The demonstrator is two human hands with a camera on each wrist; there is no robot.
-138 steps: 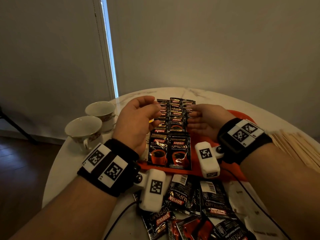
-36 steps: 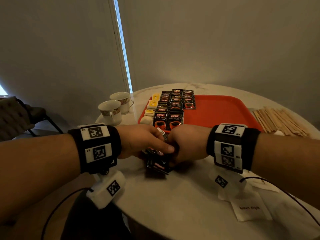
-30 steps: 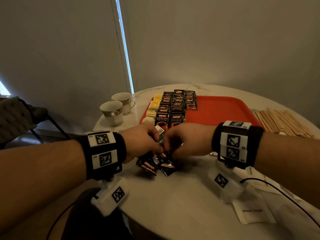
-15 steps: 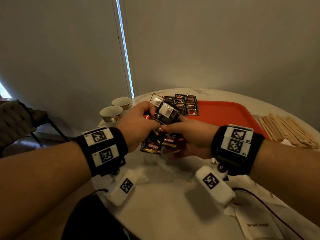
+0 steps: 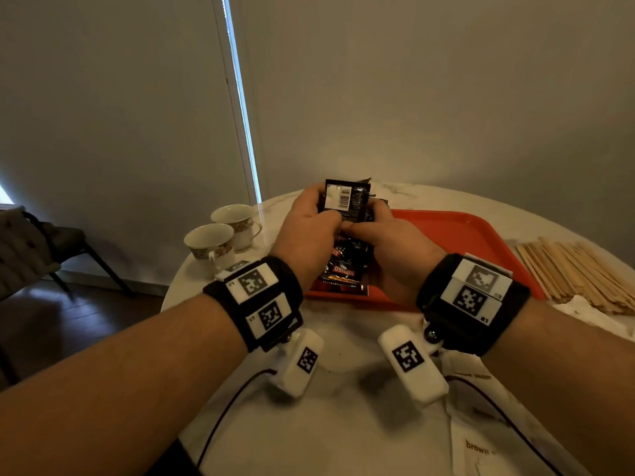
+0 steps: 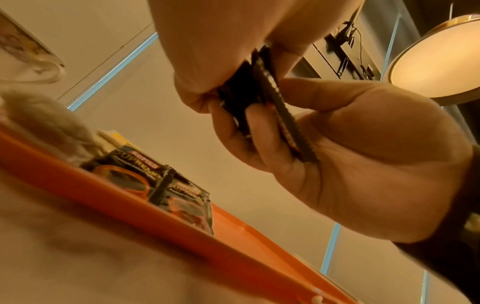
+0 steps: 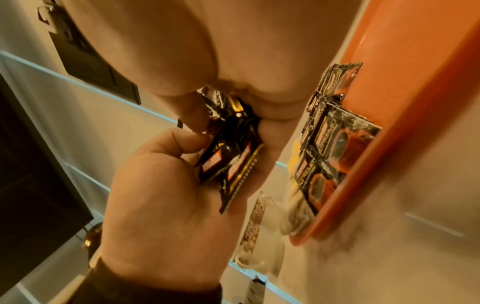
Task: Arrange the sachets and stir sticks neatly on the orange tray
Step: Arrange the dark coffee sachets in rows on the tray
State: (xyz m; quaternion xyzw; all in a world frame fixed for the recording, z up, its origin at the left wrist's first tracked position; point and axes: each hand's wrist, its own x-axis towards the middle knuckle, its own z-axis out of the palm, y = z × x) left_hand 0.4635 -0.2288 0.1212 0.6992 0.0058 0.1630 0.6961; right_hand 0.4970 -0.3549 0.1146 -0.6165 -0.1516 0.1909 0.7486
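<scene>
Both hands hold one bundle of black coffee sachets (image 5: 347,201) upright over the near edge of the orange tray (image 5: 474,235). My left hand (image 5: 324,214) grips the bundle's left side and my right hand (image 5: 366,226) grips its right side, thumbs meeting at the front. The top sachet shows its barcode back. In the left wrist view the bundle (image 6: 259,90) is pinched edge-on between the two hands. Rows of laid-out sachets (image 7: 335,144) lie on the tray's left part (image 6: 145,176), mostly hidden behind my hands in the head view. Wooden stir sticks (image 5: 577,273) lie in a heap right of the tray.
Two patterned teacups (image 5: 209,242) (image 5: 237,221) stand left of the tray on the round marble table (image 5: 343,424). White paper sugar sachets (image 5: 481,444) lie at the near right. A dark chair (image 5: 31,249) stands off to the left. The tray's right half (image 5: 446,242) is bare.
Both hands gathered the loose sachets from the table in front of the tray, lifted them as a bundle and carried it forward over the tray's near edge.
</scene>
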